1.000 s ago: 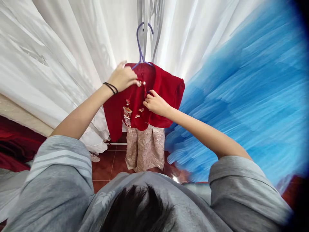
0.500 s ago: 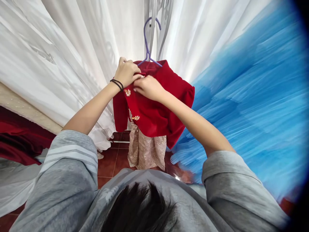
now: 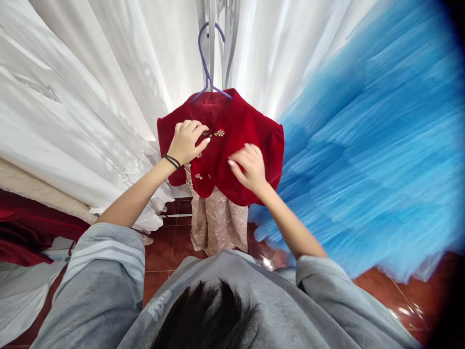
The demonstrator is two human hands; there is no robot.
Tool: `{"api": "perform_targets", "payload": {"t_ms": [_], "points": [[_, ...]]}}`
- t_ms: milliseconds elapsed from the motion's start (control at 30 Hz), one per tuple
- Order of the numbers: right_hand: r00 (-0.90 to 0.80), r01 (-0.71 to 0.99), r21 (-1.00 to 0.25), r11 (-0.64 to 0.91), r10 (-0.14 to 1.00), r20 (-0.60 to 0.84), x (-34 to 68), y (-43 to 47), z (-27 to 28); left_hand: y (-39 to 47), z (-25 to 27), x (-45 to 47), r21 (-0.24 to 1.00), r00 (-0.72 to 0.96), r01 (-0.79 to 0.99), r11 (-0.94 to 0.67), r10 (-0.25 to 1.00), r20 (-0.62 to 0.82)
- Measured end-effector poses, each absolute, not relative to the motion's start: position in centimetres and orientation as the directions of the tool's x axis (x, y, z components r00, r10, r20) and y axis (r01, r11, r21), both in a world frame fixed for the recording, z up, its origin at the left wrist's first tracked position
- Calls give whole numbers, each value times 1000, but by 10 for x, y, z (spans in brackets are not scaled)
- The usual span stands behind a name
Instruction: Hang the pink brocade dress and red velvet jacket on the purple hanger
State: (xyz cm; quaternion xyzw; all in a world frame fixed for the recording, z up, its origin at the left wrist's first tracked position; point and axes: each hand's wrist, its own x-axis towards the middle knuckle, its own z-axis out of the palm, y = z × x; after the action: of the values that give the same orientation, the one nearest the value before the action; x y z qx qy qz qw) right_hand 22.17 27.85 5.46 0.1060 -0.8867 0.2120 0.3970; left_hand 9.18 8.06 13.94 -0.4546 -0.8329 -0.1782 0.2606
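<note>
A red velvet jacket [image 3: 250, 121] hangs from a purple hanger [image 3: 205, 63] in front of me. At its front opening, just below the neckline, a jewelled flower clasp [image 3: 220, 132] lies against the cloth. My left hand [image 3: 187, 141], with a black band at the wrist, is beside that clasp, thumb and forefinger apart with nothing seen between them. Lower down the opening are more jewelled clasps [image 3: 198, 177], one partly behind the left fingers. My right hand [image 3: 249, 166] is in front of the jacket's right half, fingers loosely curled and thumb apart, holding nothing. Whether it touches the velvet I cannot tell.
Below the jacket hangs a beige patterned skirt [image 3: 218, 220]. White drapery [image 3: 119, 97] covers the left and back. A large blue tulle gown [image 3: 363, 160] fills the right side. Dark red cloth [image 3: 36, 223] lies at far left, over red floor tiles [image 3: 160, 252].
Both hands have come away from the neckline and parted. My right hand has moved right and down; the left is slightly lower. The top clasp, hidden before, now shows, and the jacket front hangs flatter.
</note>
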Motion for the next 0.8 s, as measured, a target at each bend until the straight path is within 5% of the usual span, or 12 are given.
{"api": "perform_targets", "payload": {"t_ms": [67,100,133,233,333,433,600,800], "points": [[-699,-7,-646,763,458,549,259,293,0,83,127,96,96,-499,833,545,666,554],[-663,220,-794,567,683,305,271,300,-25,86,122,96,129,-528,822,555,658,537],[-638,392,-861,324,770,-1,279,307,-46,89,118,96,172,-556,811,559,647,522],[-596,566,-820,-80,648,-475,274,325,-81,98,110,88,326,-622,781,532,621,477],[-688,361,-847,-391,501,-525,252,338,-87,106,108,79,446,-674,737,508,599,432],[-727,41,-732,-680,482,-489,244,339,-96,108,110,72,492,-684,721,488,614,393],[-713,54,-656,-753,430,-553,269,303,-136,105,111,69,513,-649,739,437,667,366],[-789,96,-659,-746,346,-508,272,296,-144,97,107,63,580,-694,702,414,579,427]]}}
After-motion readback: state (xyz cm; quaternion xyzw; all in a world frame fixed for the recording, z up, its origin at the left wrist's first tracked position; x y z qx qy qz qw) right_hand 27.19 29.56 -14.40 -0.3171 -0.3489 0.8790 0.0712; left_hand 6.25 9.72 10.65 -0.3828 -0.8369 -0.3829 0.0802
